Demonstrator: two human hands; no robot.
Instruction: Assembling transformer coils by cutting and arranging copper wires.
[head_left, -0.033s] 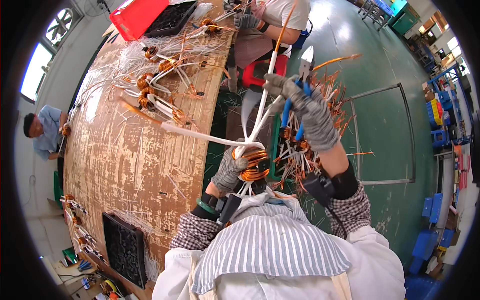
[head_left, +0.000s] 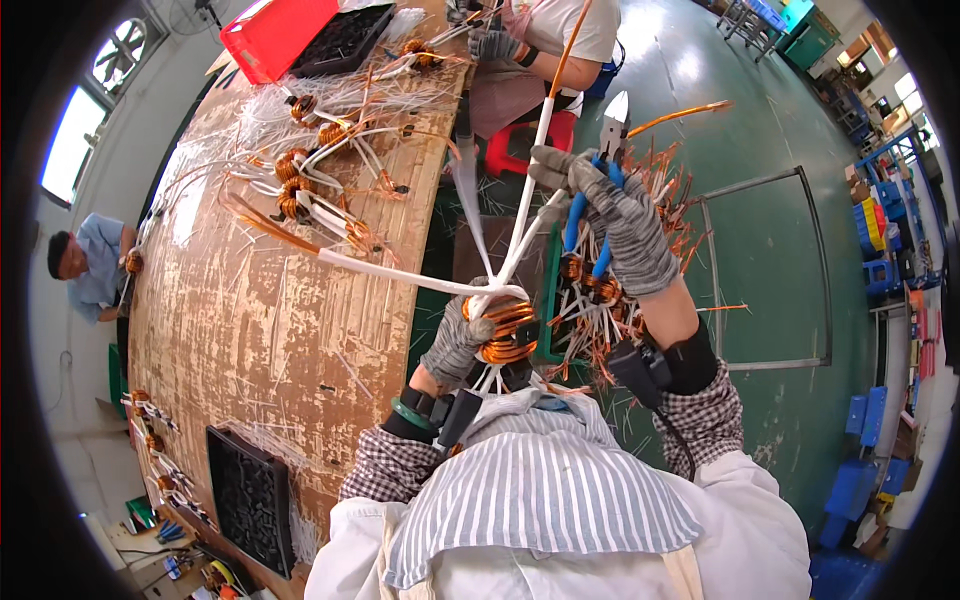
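In front of my apron, my left hand (head_left: 453, 345) is closed round a copper-wound ring coil (head_left: 512, 347). White-sleeved leads (head_left: 395, 278) fan out from its top, with bare copper at the ends of several. One lead points left over the table, another stands up and away. Blue-handled cutting pliers (head_left: 614, 130) rest in my gloved right hand (head_left: 632, 232), jaws pointing up and away. The thumb and fingers of that hand also pinch a white sleeved lead (head_left: 535, 232) right of the upright one. A pale, blurred strip (head_left: 470, 200) runs up from the coil.
Several finished-looking coils (head_left: 290, 180) and loose white sleeves lie on the worn wooden table (head_left: 230, 330). A green crate (head_left: 550, 300) of coils stands by my right hand. Black tray (head_left: 248, 500), red bin (head_left: 275, 40) and red stool (head_left: 510, 150) are around. Co-workers sit ahead and far left.
The copper end of the left-pointing lead has shifted slightly left and its strands look more spread. The pale strip has swung left. My hands keep nearly the same place and hold.
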